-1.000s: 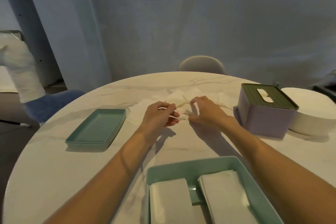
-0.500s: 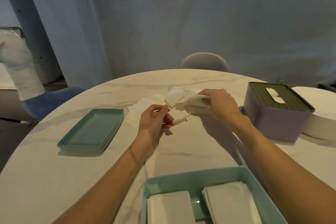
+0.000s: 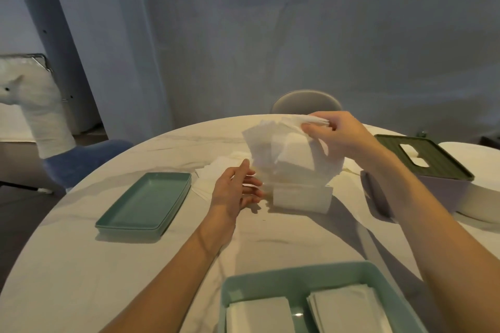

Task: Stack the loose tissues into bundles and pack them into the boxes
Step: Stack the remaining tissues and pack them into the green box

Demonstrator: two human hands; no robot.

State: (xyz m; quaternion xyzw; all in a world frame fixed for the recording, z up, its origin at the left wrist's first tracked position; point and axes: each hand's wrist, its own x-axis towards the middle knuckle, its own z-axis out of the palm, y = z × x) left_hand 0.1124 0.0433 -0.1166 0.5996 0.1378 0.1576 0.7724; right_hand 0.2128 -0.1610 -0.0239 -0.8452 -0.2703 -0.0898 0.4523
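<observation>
Right hand (image 3: 342,138) is raised above the far middle of the table (image 3: 81,265), pinching the top edge of a hanging bundle of tissues (image 3: 292,159), while the left hand (image 3: 235,192) waits just left of it, fingers loosely spread, gripping nothing.

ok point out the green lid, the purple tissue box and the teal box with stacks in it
green lid (image 3: 144,204), head view, its flat middle
purple tissue box (image 3: 433,194), head view, its side wall
teal box (image 3: 286,277), head view, its far rim
</observation>
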